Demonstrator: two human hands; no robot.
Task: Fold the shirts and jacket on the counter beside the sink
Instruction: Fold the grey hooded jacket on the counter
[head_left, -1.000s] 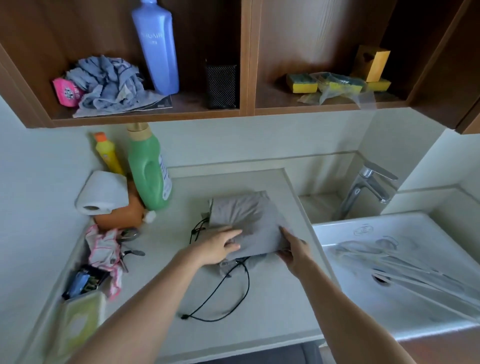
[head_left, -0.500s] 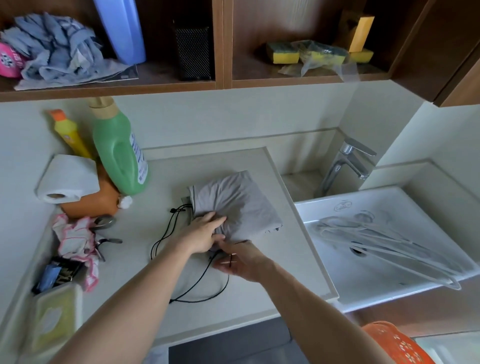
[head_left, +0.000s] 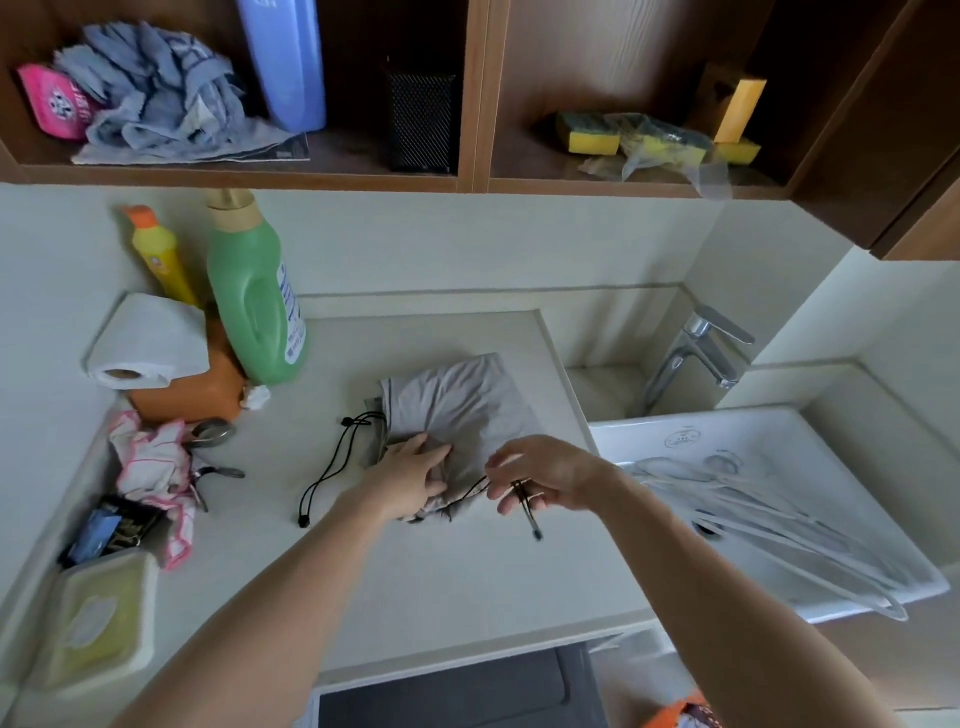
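Two grips at jacket edge: left grip flat, right grip tight on cord.

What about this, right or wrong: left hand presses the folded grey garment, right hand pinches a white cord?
Wrong on colour: the head view shows the cord is black. The left hand presses the folded grey garment, and the right hand pinches that cord.

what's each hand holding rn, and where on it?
Right hand pinches the black drawstring near its free end, tip dangling below. Left hand only presses flat on the near corner of the folded grey jacket.
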